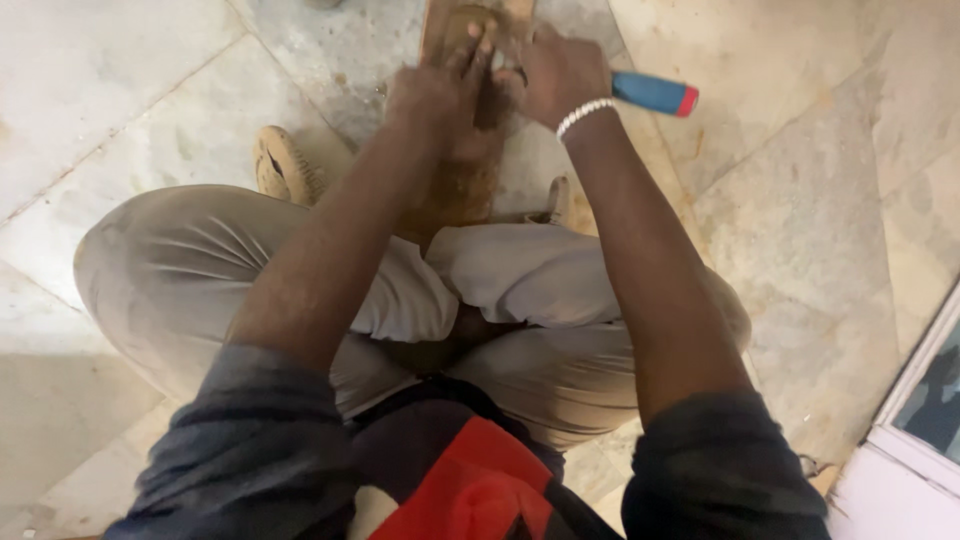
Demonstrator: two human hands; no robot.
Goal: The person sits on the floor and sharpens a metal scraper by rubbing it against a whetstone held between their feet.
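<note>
I squat on a marble floor over a long brown wooden board (455, 190) that runs away from me between my knees. My right hand (560, 75) grips a tool with a blue handle and red end cap (655, 95); its working end is hidden under my hands. My left hand (440, 95) presses down on the board right beside it, fingers stretched forward and touching the right hand. A white bead bracelet (585, 113) circles my right wrist. Both hands are blurred.
Pale marble tiles (140, 90) with brown dust surround me. My sandalled left foot (285, 168) rests beside the board, another foot (555, 203) at its right. A white door or window frame (920, 420) stands at the lower right.
</note>
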